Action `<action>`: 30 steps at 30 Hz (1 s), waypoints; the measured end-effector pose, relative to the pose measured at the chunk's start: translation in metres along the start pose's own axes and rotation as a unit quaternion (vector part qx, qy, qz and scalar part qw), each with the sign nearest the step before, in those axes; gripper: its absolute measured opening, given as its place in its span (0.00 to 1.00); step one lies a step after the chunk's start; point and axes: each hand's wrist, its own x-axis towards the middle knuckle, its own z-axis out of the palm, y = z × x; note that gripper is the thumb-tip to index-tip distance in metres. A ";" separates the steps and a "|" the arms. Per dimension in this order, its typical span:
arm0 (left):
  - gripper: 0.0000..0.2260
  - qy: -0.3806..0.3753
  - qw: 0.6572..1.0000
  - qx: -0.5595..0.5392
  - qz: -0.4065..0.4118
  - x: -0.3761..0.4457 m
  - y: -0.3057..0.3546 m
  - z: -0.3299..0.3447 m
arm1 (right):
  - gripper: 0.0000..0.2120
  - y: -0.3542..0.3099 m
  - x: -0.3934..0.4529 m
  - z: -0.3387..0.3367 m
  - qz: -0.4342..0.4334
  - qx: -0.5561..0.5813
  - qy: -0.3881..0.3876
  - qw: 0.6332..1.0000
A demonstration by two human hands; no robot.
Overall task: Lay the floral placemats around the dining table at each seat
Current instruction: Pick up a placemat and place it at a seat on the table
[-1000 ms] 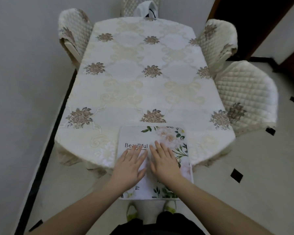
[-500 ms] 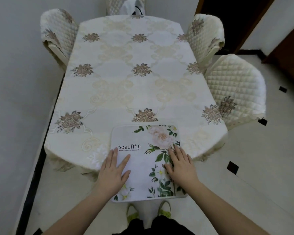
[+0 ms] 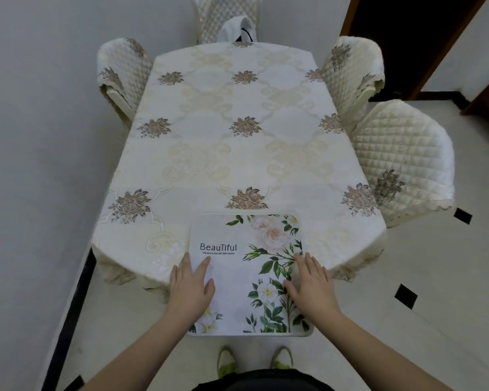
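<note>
Mat (image 3: 249, 266) lies at near end of table (image 3: 237, 153), near edge overhanging. L hand (image 3: 191, 286) & R hand (image 3: 311, 286) flat on it, fingers straight, grasping nothing. Slide it fwd, smooth outward, square w/ table edge.

Placemat (image 3: 246, 266) on table (image 3: 237, 153) near edge, lower centre of frame; left hand (image 3: 191, 286) on its left side, right hand (image 3: 312, 289) on right; chairs (image 3: 401, 165) along frame's right, left, top.
</note>
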 end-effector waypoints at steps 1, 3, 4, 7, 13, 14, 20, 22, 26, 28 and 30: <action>0.27 0.020 0.999 -0.027 0.011 -0.004 0.003 -0.008 | 0.35 -0.001 0.000 -0.003 0.005 0.051 0.007 0.999; 0.25 0.053 0.992 -0.113 0.026 -0.011 0.009 -0.020 | 0.35 -0.003 -0.002 -0.011 0.016 0.197 0.025 0.980; 0.25 0.058 0.981 -0.185 0.024 -0.012 0.011 -0.025 | 0.36 -0.003 -0.002 -0.014 0.020 0.265 0.027 0.964; 0.30 0.071 0.922 -0.374 -0.062 -0.011 0.014 -0.036 | 0.38 0.002 0.001 -0.019 0.032 0.368 0.015 0.929; 0.29 -0.010 0.912 -0.402 -0.083 -0.008 0.008 -0.038 | 0.36 -0.001 -0.001 -0.019 0.086 0.380 -0.069 0.918; 0.30 -0.029 0.915 -0.395 -0.073 -0.008 0.007 -0.037 | 0.37 -0.004 -0.003 -0.018 0.086 0.365 -0.080 0.924; 0.33 -0.027 0.939 -0.341 -0.046 -0.004 0.011 -0.051 | 0.39 -0.014 -0.009 -0.023 0.099 0.361 -0.016 0.927; 0.33 -0.015 0.939 -0.341 -0.031 0.000 0.012 -0.058 | 0.38 -0.012 -0.007 -0.033 0.092 0.352 0.003 0.932; 0.32 0.003 0.931 -0.365 0.016 0.009 0.017 -0.076 | 0.37 -0.008 -0.014 -0.060 0.077 0.391 0.048 0.916; 0.32 -0.003 0.923 -0.382 0.041 0.015 0.021 -0.083 | 0.37 -0.002 -0.020 -0.071 0.080 0.406 0.068 0.908; 0.32 -0.014 0.919 -0.388 0.066 0.022 0.027 -0.086 | 0.37 0.004 -0.028 -0.077 0.098 0.412 0.083 0.902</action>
